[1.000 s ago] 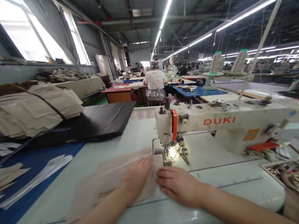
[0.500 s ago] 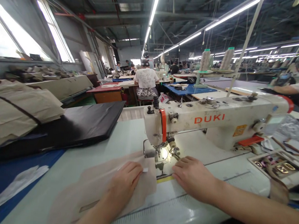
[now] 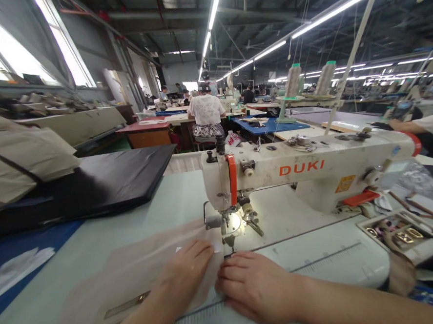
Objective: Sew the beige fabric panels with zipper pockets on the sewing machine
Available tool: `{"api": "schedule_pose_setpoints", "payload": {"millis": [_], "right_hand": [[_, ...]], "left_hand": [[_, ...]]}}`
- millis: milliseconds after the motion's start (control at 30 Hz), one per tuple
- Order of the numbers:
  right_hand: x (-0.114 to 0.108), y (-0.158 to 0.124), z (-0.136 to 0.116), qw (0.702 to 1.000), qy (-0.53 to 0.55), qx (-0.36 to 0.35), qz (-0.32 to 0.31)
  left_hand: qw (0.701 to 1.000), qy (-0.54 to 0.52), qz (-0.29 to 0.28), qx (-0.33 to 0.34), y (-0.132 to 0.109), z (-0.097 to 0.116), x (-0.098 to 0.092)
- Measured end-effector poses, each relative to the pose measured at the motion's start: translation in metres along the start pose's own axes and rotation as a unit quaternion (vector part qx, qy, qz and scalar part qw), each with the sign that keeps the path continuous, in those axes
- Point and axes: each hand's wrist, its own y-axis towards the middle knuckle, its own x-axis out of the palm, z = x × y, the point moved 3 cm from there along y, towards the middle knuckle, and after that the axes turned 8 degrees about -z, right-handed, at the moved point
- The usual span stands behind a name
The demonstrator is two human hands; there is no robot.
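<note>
A pale pinkish fabric panel (image 3: 140,260) lies on the sewing machine bed, left of and in front of the needle area. My left hand (image 3: 185,272) rests on the panel with its fingers laid flat. Small white patches show beside its fingertips. Near my left wrist is a narrow slot with a zip-like strip (image 3: 127,305). My right hand (image 3: 253,286) is at the panel's right edge, fingers curled closed over it; the thumb is hidden. The white sewing machine (image 3: 300,167) stands just beyond both hands, its lit needle plate (image 3: 234,222) showing.
A black folded stack (image 3: 123,176) and a beige bundle (image 3: 22,155) lie at left, over blue material (image 3: 65,240). At right sits a tray of metal buckles (image 3: 404,234). A ruler strip (image 3: 328,259) runs along the table. Co-workers sit ahead and at right.
My right hand has moved left and nearer, from beside the needle plate to the panel's edge. My left hand has shifted slightly nearer on the panel. The camera view has shifted a little.
</note>
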Motion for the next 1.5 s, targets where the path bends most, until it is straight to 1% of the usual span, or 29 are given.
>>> {"api": "schedule_pose_setpoints", "payload": {"millis": [100, 167, 233, 300, 433, 533, 800, 933, 1067, 1233, 1367, 1500], "right_hand": [[-0.003, 0.000, 0.004, 1.000, 0.007, 0.020, 0.007], [-0.002, 0.000, 0.006, 1.000, 0.009, 0.027, 0.007], [-0.001, 0.002, 0.008, 0.999, 0.010, 0.031, 0.004], [0.000, 0.002, 0.009, 0.999, 0.015, 0.032, 0.005], [0.003, 0.002, 0.009, 0.999, 0.032, 0.034, 0.019], [0.004, 0.001, 0.008, 0.998, 0.043, 0.038, 0.028], [0.006, 0.001, 0.008, 0.997, 0.050, 0.047, 0.030], [0.006, 0.001, 0.008, 0.997, 0.056, 0.042, 0.039], [-0.003, 0.002, 0.014, 0.996, 0.057, 0.057, 0.030], [-0.017, 0.012, 0.029, 0.992, 0.027, 0.124, -0.008], [-0.015, 0.020, 0.037, 0.991, -0.005, 0.131, -0.016], [-0.009, 0.021, 0.038, 0.991, -0.019, 0.131, -0.014]], "left_hand": [[0.999, 0.013, 0.029, 0.021, 0.002, 0.001, -0.003], [0.999, 0.018, 0.037, 0.031, 0.003, 0.002, -0.002], [0.999, 0.020, 0.033, 0.033, 0.003, 0.002, 0.001], [0.999, 0.020, 0.016, 0.032, 0.002, 0.002, 0.004], [0.998, 0.030, -0.006, 0.046, -0.001, 0.000, 0.009], [0.998, 0.030, -0.004, 0.049, -0.002, -0.001, 0.010], [0.998, 0.037, 0.017, 0.054, -0.004, -0.002, 0.011], [0.999, 0.029, 0.015, 0.044, -0.004, -0.002, 0.013], [0.999, 0.019, 0.011, 0.033, -0.003, -0.002, 0.015], [0.999, 0.016, 0.010, 0.029, -0.001, 0.001, 0.010], [1.000, 0.016, 0.006, 0.024, 0.000, 0.002, 0.005], [0.999, 0.005, -0.018, 0.028, -0.005, 0.000, 0.002]]}}
